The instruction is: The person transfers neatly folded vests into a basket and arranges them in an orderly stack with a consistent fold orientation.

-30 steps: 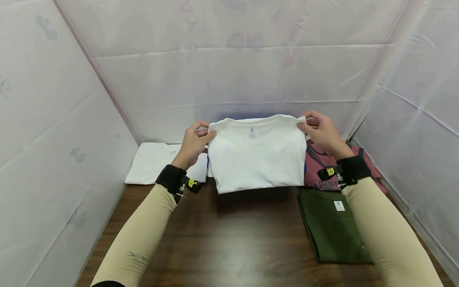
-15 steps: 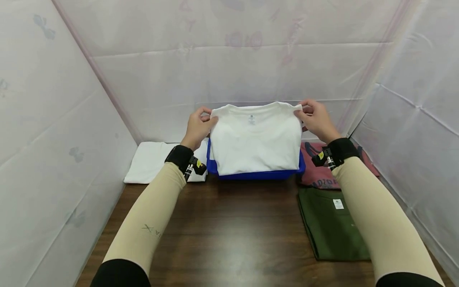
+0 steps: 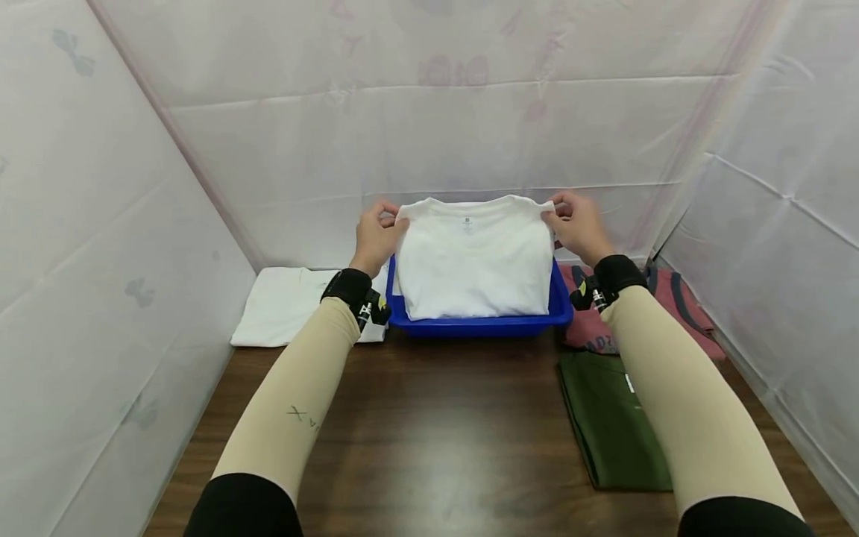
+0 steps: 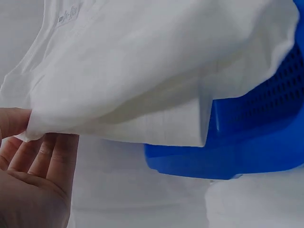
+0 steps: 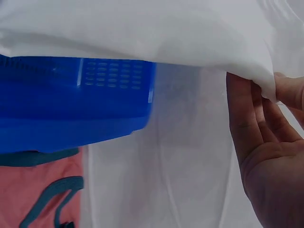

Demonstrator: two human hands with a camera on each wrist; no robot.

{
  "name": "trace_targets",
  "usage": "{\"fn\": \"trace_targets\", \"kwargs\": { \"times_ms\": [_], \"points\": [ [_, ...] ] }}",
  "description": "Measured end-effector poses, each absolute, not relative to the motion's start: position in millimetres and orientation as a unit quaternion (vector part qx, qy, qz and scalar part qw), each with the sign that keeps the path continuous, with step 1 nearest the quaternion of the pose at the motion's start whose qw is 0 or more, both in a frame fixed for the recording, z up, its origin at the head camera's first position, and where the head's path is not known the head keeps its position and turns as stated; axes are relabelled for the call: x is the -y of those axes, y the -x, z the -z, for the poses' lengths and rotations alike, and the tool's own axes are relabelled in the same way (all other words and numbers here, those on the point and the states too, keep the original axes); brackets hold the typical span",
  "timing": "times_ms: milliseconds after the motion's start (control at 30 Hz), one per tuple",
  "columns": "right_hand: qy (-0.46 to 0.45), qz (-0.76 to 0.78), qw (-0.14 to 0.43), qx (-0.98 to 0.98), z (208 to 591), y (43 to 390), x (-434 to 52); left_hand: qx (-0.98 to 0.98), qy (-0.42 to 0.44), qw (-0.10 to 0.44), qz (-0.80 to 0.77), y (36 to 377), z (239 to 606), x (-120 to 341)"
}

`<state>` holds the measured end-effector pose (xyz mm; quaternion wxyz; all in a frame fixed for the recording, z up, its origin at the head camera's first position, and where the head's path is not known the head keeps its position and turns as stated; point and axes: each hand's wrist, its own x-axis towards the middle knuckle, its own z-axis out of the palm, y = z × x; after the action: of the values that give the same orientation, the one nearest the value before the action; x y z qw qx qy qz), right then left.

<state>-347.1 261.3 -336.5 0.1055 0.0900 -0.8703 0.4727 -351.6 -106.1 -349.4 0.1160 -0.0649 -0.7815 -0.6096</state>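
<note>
A folded white T-shirt [image 3: 476, 261] hangs between my two hands, its neckline and small printed label toward the top. My left hand [image 3: 377, 235] pinches its upper left corner between thumb and fingers, as the left wrist view also shows at the shirt's edge. At the upper right corner, my right hand [image 3: 579, 227] pinches the cloth the same way. Below and behind the shirt stands a blue perforated basket [image 3: 479, 327]. The shirt's lower edge lies within the basket's front rim in the head view; whether it touches the bottom is hidden.
Another folded white shirt [image 3: 278, 309] lies left of the basket. To the right is a red shirt [image 3: 684, 317] with dark trim, and a folded green shirt [image 3: 617, 432] lies in front of it. White sheeting [image 3: 456, 142] encloses the wooden table [image 3: 429, 425] at the back and sides.
Both hands have carried the white T-shirt away from me and over the blue basket, then slightly down. The hands have drawn a little closer together. More of the basket now shows.
</note>
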Motion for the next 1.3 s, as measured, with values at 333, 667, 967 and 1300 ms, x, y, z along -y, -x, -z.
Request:
{"fn": "trace_targets", "kwargs": {
  "times_ms": [333,667,967,1300],
  "points": [
    [-0.068,-0.443,0.038,0.893,362.8,348.2,-248.9,0.847,0.032,0.081,0.525,352.9,376.8,112.4],
    [-0.042,-0.406,-0.001,0.913,388.2,357.2,-244.6,0.874,0.020,0.029,0.485,354.8,394.7,109.0],
    [-0.022,-0.409,-0.017,0.912,395.8,358.2,-240.5,0.880,0.033,-0.002,0.473,349.2,401.6,108.1],
    [-0.040,-0.335,0.021,0.941,395.9,355.7,-235.2,0.879,0.039,-0.018,0.474,346.1,406.3,103.0]
  ]
}}
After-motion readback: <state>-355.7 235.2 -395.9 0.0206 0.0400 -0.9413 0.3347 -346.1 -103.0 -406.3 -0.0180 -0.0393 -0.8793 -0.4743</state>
